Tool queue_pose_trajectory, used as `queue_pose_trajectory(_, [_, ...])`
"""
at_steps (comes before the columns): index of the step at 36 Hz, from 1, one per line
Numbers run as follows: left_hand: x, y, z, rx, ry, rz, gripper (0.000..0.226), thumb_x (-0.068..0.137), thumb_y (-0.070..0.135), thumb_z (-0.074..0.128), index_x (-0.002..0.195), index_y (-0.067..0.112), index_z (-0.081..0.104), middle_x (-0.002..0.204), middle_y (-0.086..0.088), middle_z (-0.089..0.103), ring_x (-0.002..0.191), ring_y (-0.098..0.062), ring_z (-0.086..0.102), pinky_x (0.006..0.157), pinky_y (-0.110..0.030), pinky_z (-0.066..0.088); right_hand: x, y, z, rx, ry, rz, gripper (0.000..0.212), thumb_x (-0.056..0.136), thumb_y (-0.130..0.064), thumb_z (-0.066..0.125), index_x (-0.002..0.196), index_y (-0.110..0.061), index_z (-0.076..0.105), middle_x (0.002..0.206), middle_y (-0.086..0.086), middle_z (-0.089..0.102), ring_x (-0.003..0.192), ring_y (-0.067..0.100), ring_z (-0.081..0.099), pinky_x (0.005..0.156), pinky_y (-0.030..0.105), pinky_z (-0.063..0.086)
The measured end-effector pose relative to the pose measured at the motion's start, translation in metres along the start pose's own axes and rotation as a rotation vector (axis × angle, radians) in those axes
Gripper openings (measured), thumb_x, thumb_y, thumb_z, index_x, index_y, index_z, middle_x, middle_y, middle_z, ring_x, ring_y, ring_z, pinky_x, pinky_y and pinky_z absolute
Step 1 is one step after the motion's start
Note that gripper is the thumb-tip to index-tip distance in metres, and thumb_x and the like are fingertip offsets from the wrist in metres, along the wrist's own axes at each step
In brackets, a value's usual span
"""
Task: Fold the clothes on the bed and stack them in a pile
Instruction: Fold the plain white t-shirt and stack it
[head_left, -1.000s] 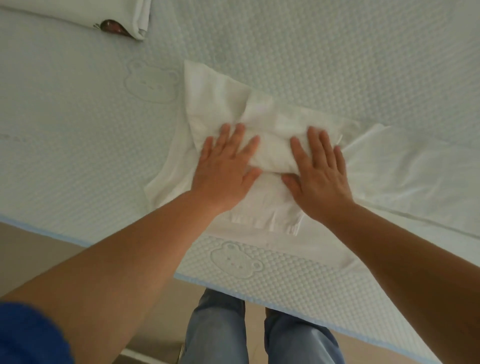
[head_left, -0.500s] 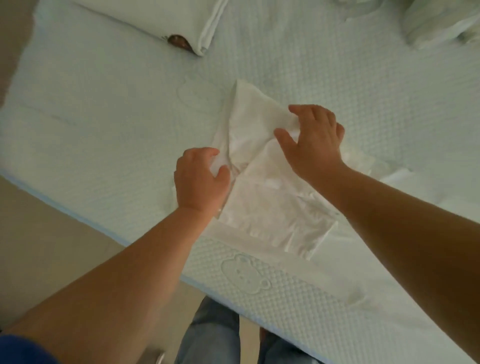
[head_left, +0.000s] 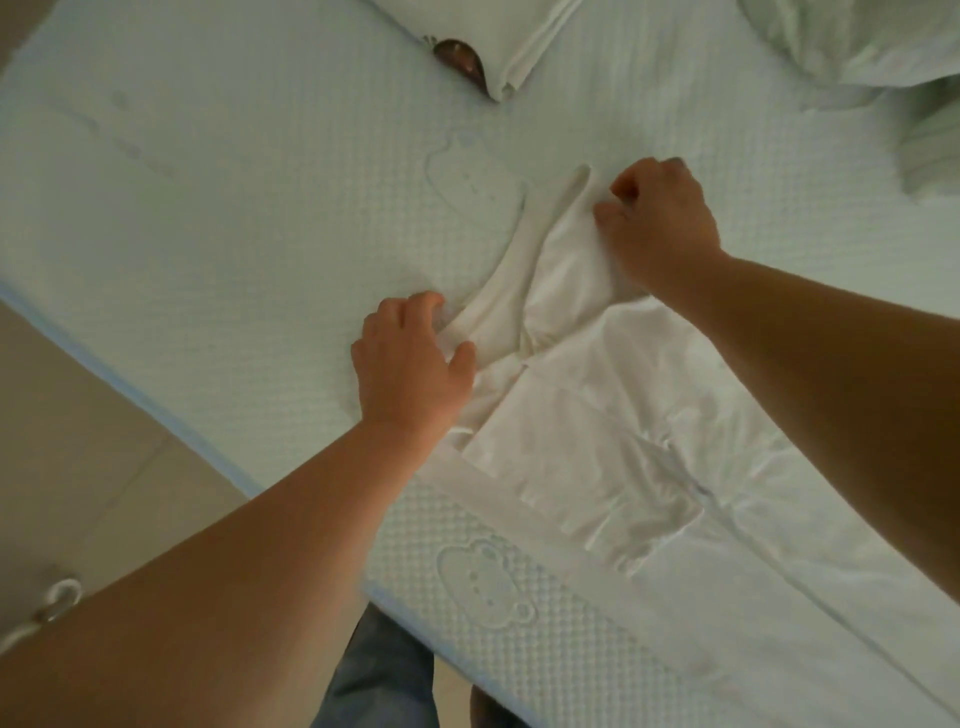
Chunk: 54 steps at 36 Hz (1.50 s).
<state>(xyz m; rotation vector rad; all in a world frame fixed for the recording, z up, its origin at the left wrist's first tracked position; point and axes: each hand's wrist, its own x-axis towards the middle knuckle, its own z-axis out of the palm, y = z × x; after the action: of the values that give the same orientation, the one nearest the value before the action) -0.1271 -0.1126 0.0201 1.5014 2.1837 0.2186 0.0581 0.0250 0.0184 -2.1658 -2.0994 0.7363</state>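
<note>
A white garment (head_left: 587, 441) lies partly folded near the front edge of the pale quilted bed (head_left: 234, 218). My left hand (head_left: 410, 364) pinches its near left edge between thumb and fingers. My right hand (head_left: 660, 223) is closed on the far corner of the garment, where the cloth is raised and bunched into a fold. A folded white item (head_left: 498, 36) with a brown patch at its corner lies at the far middle of the bed.
Crumpled pale green cloth (head_left: 872, 57) lies at the far right. The bed's blue-trimmed edge (head_left: 171, 431) runs diagonally at the left, with beige floor beyond it. My legs in jeans (head_left: 384, 680) stand at the bottom.
Both hands went from pressing flat on the garment to gripping its left end. The right hand has moved further away with the corner, and the cloth there has lifted and bunched.
</note>
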Motion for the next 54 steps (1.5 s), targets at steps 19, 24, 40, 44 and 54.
queue_pose_trajectory(19, [-0.006, -0.003, 0.024, 0.307, -0.306, 0.465, 0.068, 0.09, 0.053, 0.025, 0.15, 0.025, 0.008, 0.159, 0.001, -0.002, 0.145, -0.019, -0.007, 0.112, -0.048, -0.012, -0.006, -0.015, 0.032, -0.351, -0.177, -0.32, 0.07, 0.095, -0.058, 0.019, 0.15, -0.022, -0.004, 0.158, -0.002, -0.008, 0.144, 0.019, -0.013, 0.114, 0.046, -0.01])
queue_pose_trajectory(24, [-0.03, -0.014, -0.019, -0.011, -0.011, 0.396, 0.052, 0.078, 0.025, 0.059, 0.126, 0.004, 0.056, 0.135, -0.02, 0.05, 0.131, -0.038, 0.04, 0.106, -0.048, 0.029, -0.072, -0.019, 0.007, -0.239, -0.027, -0.376, 0.067, 0.095, -0.053, 0.022, 0.15, -0.015, 0.013, 0.158, 0.007, 0.005, 0.145, 0.024, -0.003, 0.114, 0.045, -0.005])
queue_pose_trajectory(40, [-0.061, -0.057, -0.015, -1.046, -0.24, -0.822, 0.01, 0.078, 0.012, 0.072, 0.074, 0.011, 0.063, 0.073, -0.006, 0.064, 0.067, -0.017, 0.06, 0.064, -0.028, 0.048, -0.134, 0.025, 0.047, -0.339, -0.212, -0.257, 0.085, 0.086, -0.064, 0.017, 0.15, -0.012, -0.004, 0.158, 0.008, -0.008, 0.144, 0.022, -0.011, 0.11, 0.047, -0.015])
queue_pose_trajectory(44, [-0.061, -0.065, -0.019, -0.925, -0.216, -0.704, 0.014, 0.08, 0.013, 0.068, 0.069, 0.014, 0.06, 0.053, 0.006, 0.056, 0.038, 0.002, 0.051, 0.037, -0.011, 0.035, -0.16, 0.013, 0.037, -0.293, -0.073, -0.259, 0.079, 0.091, -0.055, 0.028, 0.15, -0.008, 0.004, 0.158, 0.013, -0.001, 0.144, 0.028, -0.007, 0.109, 0.047, -0.016])
queue_pose_trajectory(54, [-0.061, -0.08, -0.019, -0.628, -0.167, -0.59, 0.013, 0.075, 0.022, 0.07, 0.074, 0.011, 0.062, 0.061, 0.005, 0.061, 0.052, -0.007, 0.056, 0.05, -0.021, 0.044, -0.19, 0.035, 0.062, -0.18, -0.199, 0.155, 0.094, 0.089, -0.062, 0.036, 0.148, -0.007, -0.012, 0.155, 0.017, -0.018, 0.142, 0.031, -0.019, 0.114, 0.047, -0.011])
